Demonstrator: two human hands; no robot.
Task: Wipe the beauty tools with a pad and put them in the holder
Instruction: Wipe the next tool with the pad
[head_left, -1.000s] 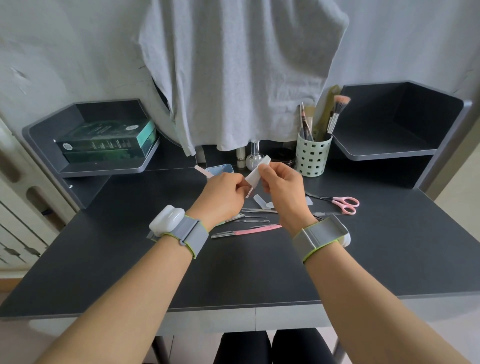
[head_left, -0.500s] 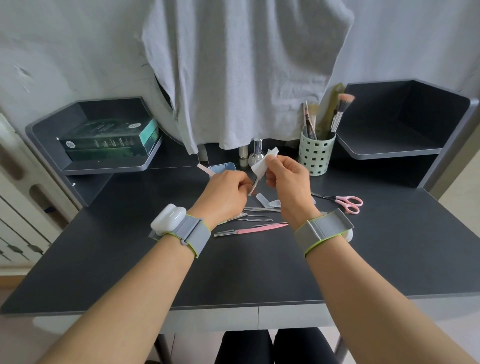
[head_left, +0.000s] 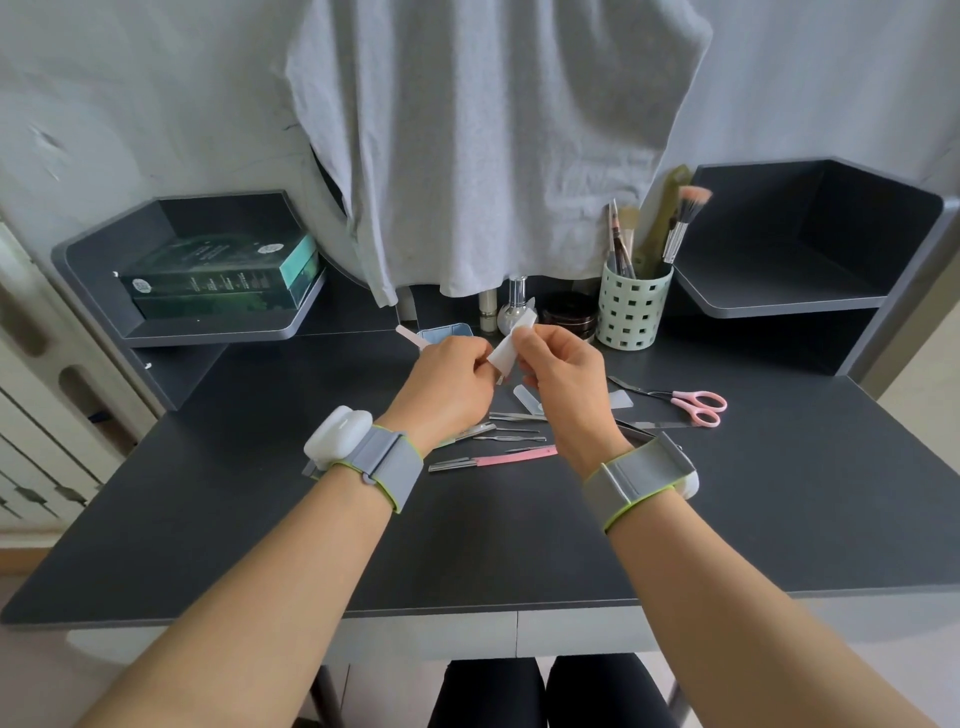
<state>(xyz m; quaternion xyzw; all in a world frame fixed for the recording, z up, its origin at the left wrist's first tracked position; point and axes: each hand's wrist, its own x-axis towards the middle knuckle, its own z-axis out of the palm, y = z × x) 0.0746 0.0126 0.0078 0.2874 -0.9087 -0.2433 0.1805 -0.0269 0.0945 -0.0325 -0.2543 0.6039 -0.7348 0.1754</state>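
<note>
The pad (head_left: 511, 347) is small and white, and it is held up over the middle of the desk (head_left: 260, 519), between both hands. The right hand (head_left: 563, 384) pinches the pad with its thumb and fingers curled round it. The left hand (head_left: 449, 387) is curled too, and its fingertips meet the pad's lower end. A thin tool seems to be wrapped inside the pad, but only a tiny tip pokes out below it, so I cannot tell what tool it is.

More tools lie flat on the desk under the hands. A pink razor (head_left: 493, 460) lies nearest the person. A few thin metal tools (head_left: 511, 434) lie just behind it, partly hidden by the hands, and they are too small to tell apart. Pink scissors (head_left: 685, 402) lie to the right, well apart from the razor.

The holder (head_left: 631, 309) is a pale green cup with square holes. It stands upright at the back of the desk, beside the right shelf (head_left: 779, 306). Brushes (head_left: 683, 218) and pencils stick out of its top.

A grey cloth (head_left: 493, 140) hangs on the wall and hides the tops of some small bottles (head_left: 514, 309) behind the hands. Dark green boxes (head_left: 218, 275) sit on the left shelf
</note>
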